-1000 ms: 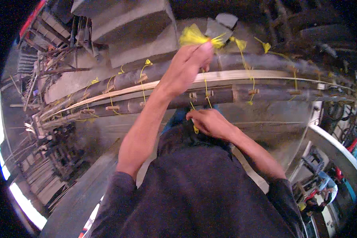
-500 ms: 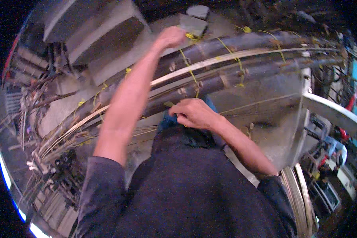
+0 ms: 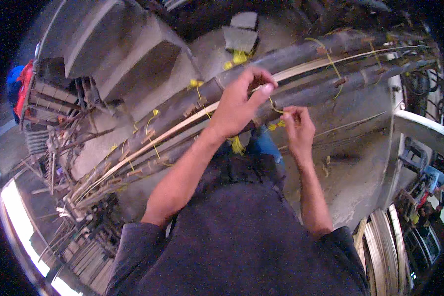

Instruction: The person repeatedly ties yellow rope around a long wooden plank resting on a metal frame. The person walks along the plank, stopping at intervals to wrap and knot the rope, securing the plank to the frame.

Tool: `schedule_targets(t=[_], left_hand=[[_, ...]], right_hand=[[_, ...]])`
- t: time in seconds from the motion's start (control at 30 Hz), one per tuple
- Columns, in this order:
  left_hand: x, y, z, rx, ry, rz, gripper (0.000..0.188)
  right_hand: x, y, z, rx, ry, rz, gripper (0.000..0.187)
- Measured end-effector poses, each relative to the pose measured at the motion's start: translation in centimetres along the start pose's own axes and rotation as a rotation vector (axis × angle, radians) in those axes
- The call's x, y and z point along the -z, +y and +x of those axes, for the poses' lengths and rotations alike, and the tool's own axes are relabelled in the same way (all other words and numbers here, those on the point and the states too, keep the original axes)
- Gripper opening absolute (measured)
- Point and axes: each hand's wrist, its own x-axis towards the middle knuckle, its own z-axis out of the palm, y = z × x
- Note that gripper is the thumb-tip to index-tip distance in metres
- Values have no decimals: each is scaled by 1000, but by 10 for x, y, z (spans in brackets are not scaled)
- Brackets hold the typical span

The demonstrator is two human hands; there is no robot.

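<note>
A long bundle of dark bamboo poles (image 3: pixel 192 106) with a pale split strip (image 3: pixel 158 140) along it runs from lower left to upper right in front of me. Yellow string ties (image 3: pixel 150 130) wrap it at several spots. My left hand (image 3: pixel 239 101) is closed over the bundle's middle, fingers curled on the pale strip. My right hand (image 3: pixel 296 126) sits just to its right, pinching a thin yellow string (image 3: pixel 276 109) that loops up to the poles. Loose yellow string ends (image 3: pixel 237 145) hang below the bundle near my knees.
Grey concrete steps (image 3: pixel 113 54) rise at the upper left. Bamboo sticks and scrap (image 3: pixel 59 163) lie piled at the left. A white rail (image 3: pixel 422 126) and curved pale strips (image 3: pixel 385 237) stand at the right. The floor (image 3: pixel 355 167) is grey concrete.
My left hand came down from a high reach with yellow string and now grips the bundle's middle. My right hand rose from below the bundle to pinch the string beside it.
</note>
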Motion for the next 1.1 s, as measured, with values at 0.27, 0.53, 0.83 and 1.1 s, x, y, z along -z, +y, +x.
schedule_targets(t=[0.27,0.53,0.83,1.1], left_hand=[[22,-64,124,201,318,562,43],[104,-82,121,606,12,417,48],[315,-29,-90,165,143,562,38],[248,-70,-228,-195,158,775,22]], right_hand=[[11,18,-2,-141,-289,-31,37],[39,48,-16,-183,-198,-54,21],[-151,-53,-174,-646,-844,459,66],[-195,-221,-127,763,-875,-634,9]])
